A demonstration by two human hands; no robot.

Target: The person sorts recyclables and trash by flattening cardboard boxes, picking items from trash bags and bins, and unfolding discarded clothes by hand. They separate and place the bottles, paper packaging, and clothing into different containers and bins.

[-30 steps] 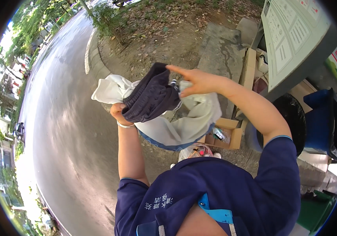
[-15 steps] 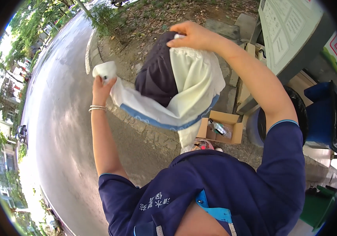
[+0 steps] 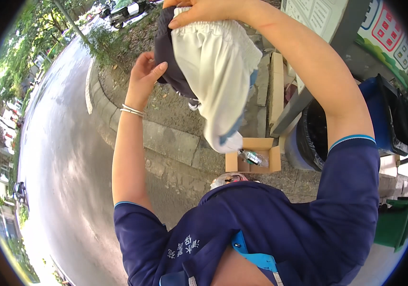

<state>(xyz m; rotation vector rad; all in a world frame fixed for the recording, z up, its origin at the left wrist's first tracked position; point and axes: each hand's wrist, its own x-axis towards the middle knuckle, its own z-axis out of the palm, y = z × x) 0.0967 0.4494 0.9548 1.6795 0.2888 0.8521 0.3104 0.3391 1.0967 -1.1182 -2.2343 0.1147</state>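
Note:
White trousers (image 3: 213, 66) with a gathered elastic waist and a blue stripe hang in front of me, their lower end tapering down over the cardboard box. Beside them on the left is a dark garment (image 3: 175, 78), partly hidden behind the white cloth. At the top, my right hand (image 3: 206, 12) is closed on the white waistband, with the dark cloth's upper edge next to its fingers. My left hand (image 3: 143, 78) pinches the left edge of the dark garment, thumb in front; some fingertips are hidden.
A cardboard box (image 3: 274, 158) on the paving holds a clear plastic-wrapped item (image 3: 253, 158). A clear plastic bag (image 3: 224, 180) lies nearer. On the right stand a lined round bin (image 3: 295, 143), a blue bin (image 3: 373, 90), a green bin (image 3: 394, 224) and a signboard (image 3: 316, 16).
My left hand let go of the white trouser end and moved right onto the dark garment. My right hand rose with both cloths, and the white trousers now hang down instead of stretching sideways.

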